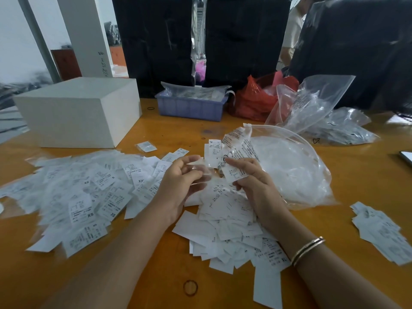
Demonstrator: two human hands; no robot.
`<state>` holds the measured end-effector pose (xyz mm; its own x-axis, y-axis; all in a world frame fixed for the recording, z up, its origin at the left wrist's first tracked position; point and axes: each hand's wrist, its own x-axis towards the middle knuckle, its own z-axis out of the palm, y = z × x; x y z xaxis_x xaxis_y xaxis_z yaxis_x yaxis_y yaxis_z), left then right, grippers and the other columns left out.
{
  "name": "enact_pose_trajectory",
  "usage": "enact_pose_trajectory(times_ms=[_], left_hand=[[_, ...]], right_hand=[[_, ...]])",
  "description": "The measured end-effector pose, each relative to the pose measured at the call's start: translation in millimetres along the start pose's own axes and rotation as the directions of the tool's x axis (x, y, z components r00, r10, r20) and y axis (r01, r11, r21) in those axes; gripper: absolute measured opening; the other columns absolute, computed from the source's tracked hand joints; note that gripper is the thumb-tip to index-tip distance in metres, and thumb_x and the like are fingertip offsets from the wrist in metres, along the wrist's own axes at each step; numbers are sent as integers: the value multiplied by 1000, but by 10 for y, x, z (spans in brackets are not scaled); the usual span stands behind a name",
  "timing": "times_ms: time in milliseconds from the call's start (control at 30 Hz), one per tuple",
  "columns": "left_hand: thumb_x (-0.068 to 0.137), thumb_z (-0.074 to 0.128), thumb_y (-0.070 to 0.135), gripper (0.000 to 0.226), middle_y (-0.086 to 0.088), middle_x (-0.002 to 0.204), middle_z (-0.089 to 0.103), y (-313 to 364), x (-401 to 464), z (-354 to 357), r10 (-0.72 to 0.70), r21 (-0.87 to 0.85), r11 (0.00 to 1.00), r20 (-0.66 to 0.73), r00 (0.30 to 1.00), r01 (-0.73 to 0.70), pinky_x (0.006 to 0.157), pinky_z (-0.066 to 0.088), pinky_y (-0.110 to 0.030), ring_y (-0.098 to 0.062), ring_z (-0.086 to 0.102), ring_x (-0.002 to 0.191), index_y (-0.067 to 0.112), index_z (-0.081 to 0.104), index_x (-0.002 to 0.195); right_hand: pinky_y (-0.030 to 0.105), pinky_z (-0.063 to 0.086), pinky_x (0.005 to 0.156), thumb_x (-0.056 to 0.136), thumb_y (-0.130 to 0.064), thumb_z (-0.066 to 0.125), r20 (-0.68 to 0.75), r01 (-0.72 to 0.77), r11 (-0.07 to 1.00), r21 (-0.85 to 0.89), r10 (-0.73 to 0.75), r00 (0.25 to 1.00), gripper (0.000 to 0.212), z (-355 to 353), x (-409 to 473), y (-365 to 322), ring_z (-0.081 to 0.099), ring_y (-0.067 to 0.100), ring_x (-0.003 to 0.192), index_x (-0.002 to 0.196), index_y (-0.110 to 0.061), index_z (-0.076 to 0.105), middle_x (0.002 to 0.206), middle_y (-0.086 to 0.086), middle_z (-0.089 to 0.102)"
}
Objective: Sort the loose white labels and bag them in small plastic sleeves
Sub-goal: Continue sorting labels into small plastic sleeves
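I see the left hand (178,175) pinching a thin clear sleeve (200,172), the right hand (252,177) gripping a paper label (234,172). Flat white labels (73,197) litter the orange surface (156,264). Blue tray (189,108) holds bagged labels; crinkly clear bag (289,170) holds sleeves.
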<state>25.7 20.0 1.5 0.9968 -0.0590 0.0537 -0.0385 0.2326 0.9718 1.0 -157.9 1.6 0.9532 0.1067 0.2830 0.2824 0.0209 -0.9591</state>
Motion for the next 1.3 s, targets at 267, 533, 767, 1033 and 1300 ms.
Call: enact_pose_trajectory(times_ms=[267,533,767,1033,1300], left_hand=[[88,56,-3,13,-3,94,74,-3,19,-23,-78,-159,983,77,994,89,67,56,-23,-13,70,77,1,68,92],[85,63,6,6,-12,94,74,-4,3,-6,-48,-139,989,42,998,54,69,57,-27,-19,72,83,11,62,90],[82,61,0,24,-12,99,73,42,-17,17,-33,-196,980,60,998,44,66,56,-23,-22,71,91,13,62,102],[84,59,-3,22,-9,94,74,52,-25,27,6,-208,978,47,999,4,64,55,-22,-21,71,90,13,65,97],[82,64,-1,23,-7,96,74,3,-9,23,36,-119,993,64,997,-28,68,56,-22,-19,71,91,12,64,100]], right_hand=[[19,53,68,87,-2,63,-97,-31,998,-46,27,995,62,5,47,33,67,10,77,115,-56,50,112,1,62],[29,56,71,80,-5,71,-229,-94,982,164,130,965,49,-66,72,33,66,20,73,111,-39,55,77,6,67],[24,54,60,87,-1,60,-72,-111,979,168,125,990,24,-18,57,48,70,22,74,104,-16,53,89,7,72],[19,40,43,89,-28,63,-177,-131,984,-116,109,978,17,7,33,16,48,8,45,75,-19,69,53,0,53],[19,37,41,92,-27,60,-173,-156,983,-95,138,975,19,31,15,-32,44,9,40,80,-16,70,49,0,52]])
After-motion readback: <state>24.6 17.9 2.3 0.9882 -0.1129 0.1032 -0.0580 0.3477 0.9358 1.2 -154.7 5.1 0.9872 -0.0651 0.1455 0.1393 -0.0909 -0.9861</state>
